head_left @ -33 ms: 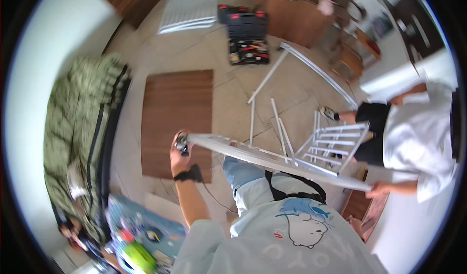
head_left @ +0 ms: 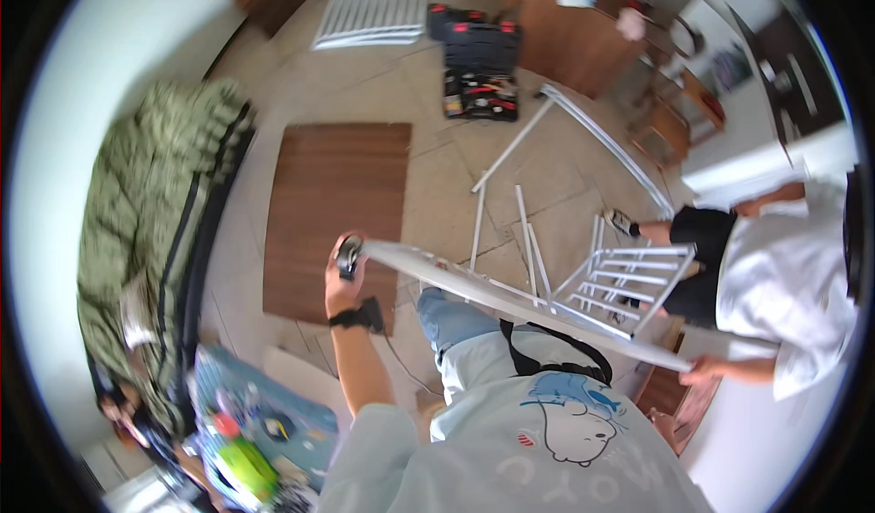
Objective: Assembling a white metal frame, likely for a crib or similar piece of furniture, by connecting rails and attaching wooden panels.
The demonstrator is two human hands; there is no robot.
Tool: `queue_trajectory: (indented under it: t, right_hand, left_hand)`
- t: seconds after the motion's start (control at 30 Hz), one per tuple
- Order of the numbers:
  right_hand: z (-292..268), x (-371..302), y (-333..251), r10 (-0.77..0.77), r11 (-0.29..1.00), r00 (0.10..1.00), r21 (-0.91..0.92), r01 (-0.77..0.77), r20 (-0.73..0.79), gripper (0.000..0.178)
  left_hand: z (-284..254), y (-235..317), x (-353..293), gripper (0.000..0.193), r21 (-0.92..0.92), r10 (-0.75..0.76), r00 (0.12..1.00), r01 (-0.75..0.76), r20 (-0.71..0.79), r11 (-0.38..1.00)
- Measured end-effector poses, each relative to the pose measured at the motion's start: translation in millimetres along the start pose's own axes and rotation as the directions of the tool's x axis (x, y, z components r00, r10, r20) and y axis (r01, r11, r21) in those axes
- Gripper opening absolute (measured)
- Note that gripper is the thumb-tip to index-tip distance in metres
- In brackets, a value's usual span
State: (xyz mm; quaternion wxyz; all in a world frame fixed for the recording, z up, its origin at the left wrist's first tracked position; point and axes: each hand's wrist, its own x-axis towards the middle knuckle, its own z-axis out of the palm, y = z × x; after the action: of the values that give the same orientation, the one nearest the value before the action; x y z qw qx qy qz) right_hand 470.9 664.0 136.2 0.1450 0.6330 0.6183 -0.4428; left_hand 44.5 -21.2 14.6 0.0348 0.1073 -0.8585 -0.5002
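My left hand [head_left: 339, 287] is closed round the left end of a long, pale panel [head_left: 510, 303], seen nearly edge-on. Right by its fingers is a black and silver caster wheel [head_left: 348, 258] at the panel's end. A black strap [head_left: 357, 316] with a cable circles the wrist. The panel slants across in front of my body, down to the right. At its far right end, a co-worker's hand [head_left: 702, 370] grips it. My right hand does not show; panel and shirt may hide it.
A white slatted frame [head_left: 629, 276] stands beyond the panel, beside the co-worker. Loose white bars [head_left: 478, 226] lie on the floor near a brown board [head_left: 337, 203]. Farther off are an open toolbox [head_left: 481, 94] and a white rack [head_left: 374, 10]. A green-covered bed [head_left: 137, 221] is at left.
The panel's slope is slightly steeper, its left end a little higher and its right end lower. The whole view has shifted slightly. Both holds on the panel stay.
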Motion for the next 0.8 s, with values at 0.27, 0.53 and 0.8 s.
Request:
queue_trajectory:
  t: [0.27, 0.53, 0.8]
  right_hand:
    - [83.3, -72.8, -221.0, -0.487, 0.717, 0.842, -0.443, 0.538, 0.233, 0.037]
    - [284.2, -143.0, -363.7, -0.593, 0.697, 0.517, 0.071, 0.714, 0.618, 0.047]
    - [233.9, -7.1, -475.0, -0.481, 0.388, 0.872, 0.914, 0.117, 0.092, 0.035]
  left_hand:
    - [20.4, -14.4, -6.3, 0.026, -0.947, 0.044, 0.996, 0.054, 0.071, 0.318]
    - [22.7, -34.8, -15.2, 0.057, -0.939, 0.149, 0.988, -0.01, 0.044, 0.343]
    - [7.6, -8.1, -20.1, 0.055, -0.963, 0.079, 0.992, 0.075, 0.098, 0.258]
